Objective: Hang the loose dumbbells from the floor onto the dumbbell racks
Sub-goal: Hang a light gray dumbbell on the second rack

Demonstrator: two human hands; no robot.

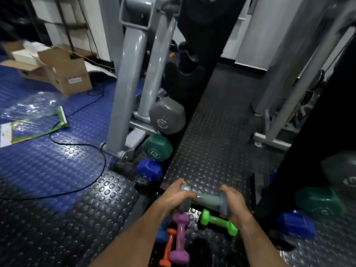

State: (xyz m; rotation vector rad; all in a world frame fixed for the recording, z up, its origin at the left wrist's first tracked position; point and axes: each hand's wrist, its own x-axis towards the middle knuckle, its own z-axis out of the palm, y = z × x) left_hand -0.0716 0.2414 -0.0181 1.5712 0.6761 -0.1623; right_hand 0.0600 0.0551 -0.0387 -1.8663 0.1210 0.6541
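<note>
Both hands, left point(176, 197) and right point(234, 201), grasp a blurred grey dumbbell point(207, 200), seemingly mid-lift; next, carry it far-left to the rack point(133, 78).

both hands point(178, 197) point(234, 201) forward, fingers curled.

Both hands hold a grey dumbbell point(207, 200) at six o'clock, above the studded floor point(212, 135): the left hand point(176, 195) grips one end, the right hand point(234, 201) the other. Just below lie a green dumbbell point(218, 221), a purple dumbbell point(180, 236) and an orange dumbbell point(169, 247). At eleven o'clock a grey rack point(131, 78) carries grey, dark green and blue dumbbells. A cardboard box point(65, 72) sits at ten o'clock.
</note>
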